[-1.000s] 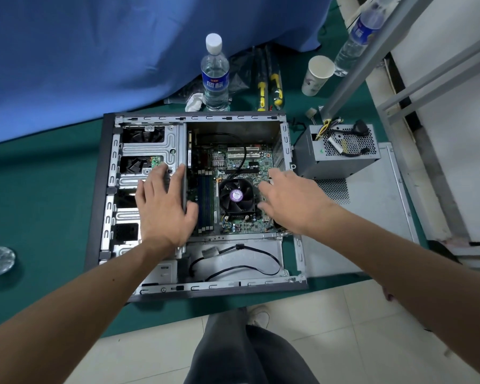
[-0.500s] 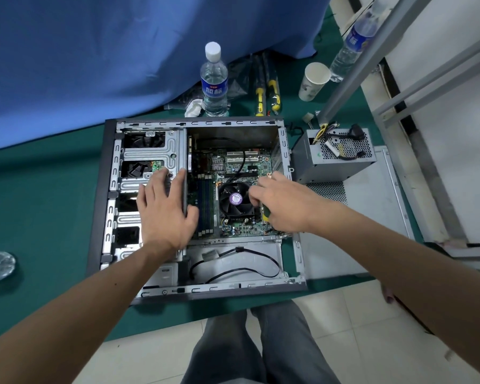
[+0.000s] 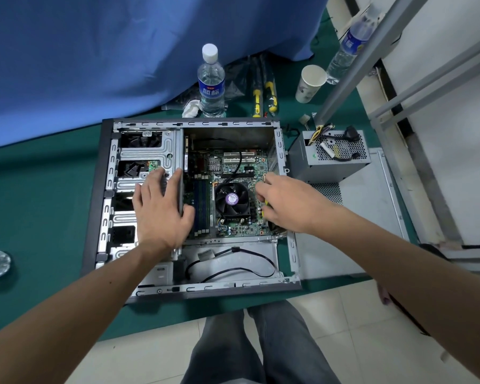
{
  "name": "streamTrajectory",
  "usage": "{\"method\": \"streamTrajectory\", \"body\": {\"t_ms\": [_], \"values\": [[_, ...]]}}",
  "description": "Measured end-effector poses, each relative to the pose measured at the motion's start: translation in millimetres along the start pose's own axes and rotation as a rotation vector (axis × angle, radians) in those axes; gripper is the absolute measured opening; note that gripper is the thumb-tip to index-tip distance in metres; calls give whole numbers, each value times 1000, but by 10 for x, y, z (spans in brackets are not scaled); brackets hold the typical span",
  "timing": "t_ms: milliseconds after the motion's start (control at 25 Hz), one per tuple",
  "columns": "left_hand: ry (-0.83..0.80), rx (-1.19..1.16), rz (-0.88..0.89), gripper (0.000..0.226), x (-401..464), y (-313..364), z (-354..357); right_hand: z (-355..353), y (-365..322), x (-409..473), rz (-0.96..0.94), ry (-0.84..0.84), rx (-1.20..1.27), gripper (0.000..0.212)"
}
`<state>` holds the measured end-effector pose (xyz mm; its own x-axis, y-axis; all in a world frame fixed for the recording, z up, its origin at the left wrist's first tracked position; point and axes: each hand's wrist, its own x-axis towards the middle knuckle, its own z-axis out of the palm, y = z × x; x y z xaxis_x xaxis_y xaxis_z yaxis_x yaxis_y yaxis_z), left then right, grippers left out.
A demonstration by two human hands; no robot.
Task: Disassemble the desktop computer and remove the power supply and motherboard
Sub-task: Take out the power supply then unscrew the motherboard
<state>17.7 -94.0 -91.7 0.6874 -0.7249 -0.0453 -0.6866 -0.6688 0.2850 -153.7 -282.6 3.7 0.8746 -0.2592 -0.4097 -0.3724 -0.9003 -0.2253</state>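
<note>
Left hand (image 3: 161, 209) rests on drive cage (image 3: 147, 156); right hand (image 3: 286, 203) pinches something over motherboard (image 3: 233, 167).

Motherboard (image 3: 233, 173) in case (image 3: 94, 195), power supply (image 3: 336, 151) right of it

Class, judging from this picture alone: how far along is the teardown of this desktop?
Done: the power supply sits outside the case, on the removed side panel. In hand: the left hand rests on the drive cage; the right hand works at the motherboard's right edge, seemingly holding a yellow tool. Left: the motherboard is still inside.
</note>
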Motion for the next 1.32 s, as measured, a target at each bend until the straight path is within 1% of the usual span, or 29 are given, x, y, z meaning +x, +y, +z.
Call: {"method": "streamTrajectory", "body": {"t_ms": [120,240,360,440,480,560,600,640,720,760,880,960,1080,1160,1200,1240,1280,1320], "values": [[8,5,4,72,-8,-3,6,-63,42,-39,25,17,33,13],[0,-8,0,72,-6,12,-16,-150,76,-129,73,77,120,6],[-56,13,-8,75,-17,44,-71,-215,124,-276,156,184,252,8],[-105,-21,-21,77,-29,76,-148,-237,191,-388,240,295,389,6],[-108,-66,3,80,-40,107,-197,-244,231,-440,294,358,482,5],[-130,-111,173,80,-116,228,-292,-234,306,-518,405,461,670,6],[-174,-138,263,77,-166,319,-313,-226,341,-548,448,491,754,7],[-243,-193,297,74,-216,416,-315,-214,370,-574,477,509,825,8],[-371,-299,217,71,-273,593,-316,-188,402,-619,499,527,906,9],[-388,-339,169,68,-279,655,-299,-175,409,-642,502,534,926,9],[-407,-468,102,52,-296,756,-240,-134,417,-699,511,533,970,9],[-417,-495,105,36,-310,788,-200,-80,417,-733,525,519,1003,9],[-413,-535,92,24,-331,789,-146,23,434,-790,576,512,1088,8],[-416,-693,-25,13,-337,773,-125,101,466,-846,649,524,1184,8],[-433,-808,-107,7,-344,769,-124,147,480,-882,699,546,1273,8],[-458,-916,-177,7,-359,778,-134,196,479,-926,742,565,1417,6],[-489,-1005,-221,9,-379,799,-147,251,458,-974,763,561,1617,6],[-530,-1072,-246,12,-401,833,-163,306,413,-1018,743,518,1831,12]]}}
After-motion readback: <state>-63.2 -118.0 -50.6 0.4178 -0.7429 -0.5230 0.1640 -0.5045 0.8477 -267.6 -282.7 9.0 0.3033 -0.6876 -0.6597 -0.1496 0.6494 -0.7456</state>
